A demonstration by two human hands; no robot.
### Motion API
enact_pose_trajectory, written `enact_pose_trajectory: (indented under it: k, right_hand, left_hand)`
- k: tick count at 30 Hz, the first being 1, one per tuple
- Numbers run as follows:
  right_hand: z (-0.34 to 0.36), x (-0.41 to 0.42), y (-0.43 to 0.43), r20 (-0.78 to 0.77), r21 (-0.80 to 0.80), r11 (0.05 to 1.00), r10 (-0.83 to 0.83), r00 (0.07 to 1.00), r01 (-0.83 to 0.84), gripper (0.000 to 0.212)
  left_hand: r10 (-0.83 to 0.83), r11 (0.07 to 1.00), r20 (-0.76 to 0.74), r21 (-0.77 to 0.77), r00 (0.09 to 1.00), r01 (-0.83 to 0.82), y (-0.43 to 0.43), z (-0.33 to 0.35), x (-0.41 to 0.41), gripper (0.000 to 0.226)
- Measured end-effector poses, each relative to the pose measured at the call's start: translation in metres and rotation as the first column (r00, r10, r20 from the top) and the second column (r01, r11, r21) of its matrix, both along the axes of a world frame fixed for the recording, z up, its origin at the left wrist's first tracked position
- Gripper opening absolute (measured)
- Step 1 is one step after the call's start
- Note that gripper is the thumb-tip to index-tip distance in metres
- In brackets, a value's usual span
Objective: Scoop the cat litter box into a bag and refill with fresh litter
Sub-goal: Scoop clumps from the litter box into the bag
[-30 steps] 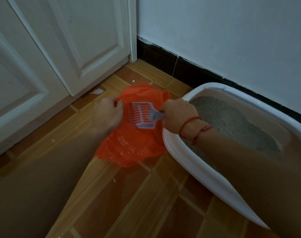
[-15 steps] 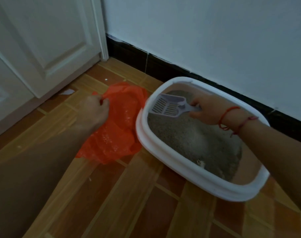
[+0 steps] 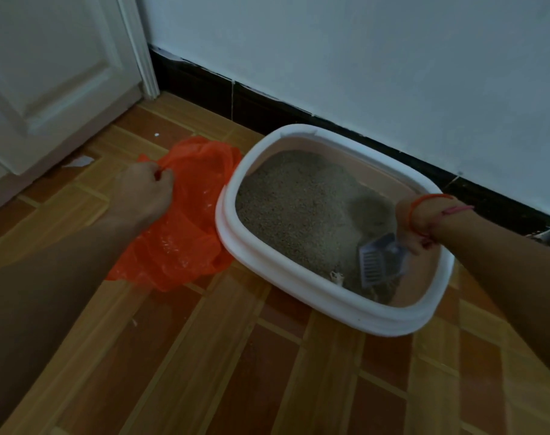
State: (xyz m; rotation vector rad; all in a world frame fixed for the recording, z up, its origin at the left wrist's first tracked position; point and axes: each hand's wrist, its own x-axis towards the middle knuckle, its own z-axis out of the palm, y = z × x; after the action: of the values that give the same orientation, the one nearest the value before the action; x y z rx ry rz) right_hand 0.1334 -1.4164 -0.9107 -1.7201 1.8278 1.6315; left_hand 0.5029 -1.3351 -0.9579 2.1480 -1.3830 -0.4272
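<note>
A white-rimmed litter box (image 3: 255, 268) with grey-brown litter (image 3: 295, 202) stands on the floor by the wall. My right hand (image 3: 415, 224) grips the handle of a pale lilac slotted scoop (image 3: 377, 262), whose blade points down into the litter at the box's near right corner. An orange plastic bag (image 3: 185, 246) lies on the floor just left of the box. My left hand (image 3: 145, 193) pinches the bag's upper edge and holds it up.
A white panelled door (image 3: 47, 76) fills the upper left. A white wall with a black skirting board (image 3: 267, 108) runs behind the box. The floor is wood-pattern tile (image 3: 236, 372) with small white scraps (image 3: 79, 161) near the door.
My right hand carried the scoop from over the bag into the box, then from its far left end to its near right corner. My left hand kept its hold on the bag.
</note>
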Motion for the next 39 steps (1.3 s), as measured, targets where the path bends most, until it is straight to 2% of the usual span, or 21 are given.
enact_pose_trajectory:
  k: [3, 5, 6, 7, 8, 9, 10, 12, 14, 19, 22, 27, 30, 39]
  right_hand:
    - [-0.023, -0.01, 0.011, 0.017, 0.186, 0.971, -0.154, 0.988, 0.149, 0.057]
    - [-0.024, -0.016, 0.022, 0.063, 0.253, 0.938, -0.261, 0.963, 0.238, 0.048]
    - [-0.02, -0.016, 0.028, 0.137, 0.227, 0.943, -0.277, 0.951, 0.242, 0.032]
    - [-0.017, -0.017, 0.034, 0.296, 0.107, 0.969, -0.245, 0.923, 0.223, 0.016]
    - [-0.017, -0.013, 0.038, 0.418, 0.012, 0.971, -0.222, 0.881, 0.238, 0.023]
    - [-0.015, -0.01, 0.041, 0.494, 0.008, 0.952, -0.269, 0.826, 0.305, 0.031]
    - [-0.016, -0.009, 0.05, 0.52, -0.008, 0.938, -0.291, 0.803, 0.345, 0.031]
    - [-0.024, -0.004, 0.062, 0.49, 0.046, 0.954, -0.281, 0.825, 0.297, 0.007]
    - [-0.043, -0.003, 0.064, 0.532, 0.075, 0.928, -0.347, 0.772, 0.365, 0.011]
    - [-0.063, 0.014, 0.066, 0.722, 0.001, 0.861, -0.352, 0.596, 0.508, 0.022]
    - [-0.078, 0.029, 0.058, 0.762, -0.015, 0.849, -0.333, 0.556, 0.529, 0.021]
    - [-0.097, 0.046, 0.047, 0.85, -0.022, 0.758, -0.329, 0.411, 0.652, 0.018]
    - [-0.106, 0.054, 0.043, 0.869, -0.069, 0.76, -0.273, 0.413, 0.646, 0.018]
    - [-0.112, 0.044, 0.049, 0.932, -0.112, 0.743, -0.152, 0.328, 0.66, 0.017]
  left_hand:
    - [-0.003, 1.0, -0.002, 0.005, 1.0, 0.003, 0.0, 0.004, -0.006, 0.038]
    - [-0.012, 1.0, 0.008, 0.004, 1.0, 0.012, 0.0, 0.005, -0.008, 0.039]
    - [-0.018, 1.0, 0.016, 0.001, 1.0, 0.018, -0.001, 0.004, -0.008, 0.039]
    - [-0.02, 1.0, 0.022, -0.004, 1.0, 0.02, -0.001, 0.003, -0.008, 0.039]
    - [-0.019, 1.0, 0.025, -0.005, 1.0, 0.019, -0.002, 0.002, -0.007, 0.039]
    - [-0.017, 1.0, 0.028, -0.003, 0.999, 0.018, -0.002, 0.001, -0.007, 0.038]
    - [-0.017, 1.0, 0.035, 0.002, 0.999, 0.017, -0.002, 0.001, -0.008, 0.038]
    - [-0.023, 1.0, 0.055, 0.006, 0.998, 0.023, -0.003, 0.001, -0.009, 0.037]
    - [-0.034, 0.999, 0.057, 0.009, 0.998, 0.034, -0.002, 0.003, -0.01, 0.037]
    - [-0.02, 1.0, 0.009, -0.015, 1.0, 0.02, 0.0, 0.0, -0.007, 0.037]
    - [-0.027, 1.0, -0.018, 0.008, 0.999, 0.027, 0.003, -0.001, -0.001, 0.036]
    - [-0.009, 1.0, -0.027, 0.014, 1.0, 0.01, 0.01, 0.005, 0.003, 0.034]
    - [0.016, 0.999, -0.05, 0.037, 0.999, -0.014, 0.014, 0.009, 0.003, 0.036]
    - [0.032, 0.998, -0.061, 0.049, 0.998, -0.029, 0.013, 0.005, 0.006, 0.035]
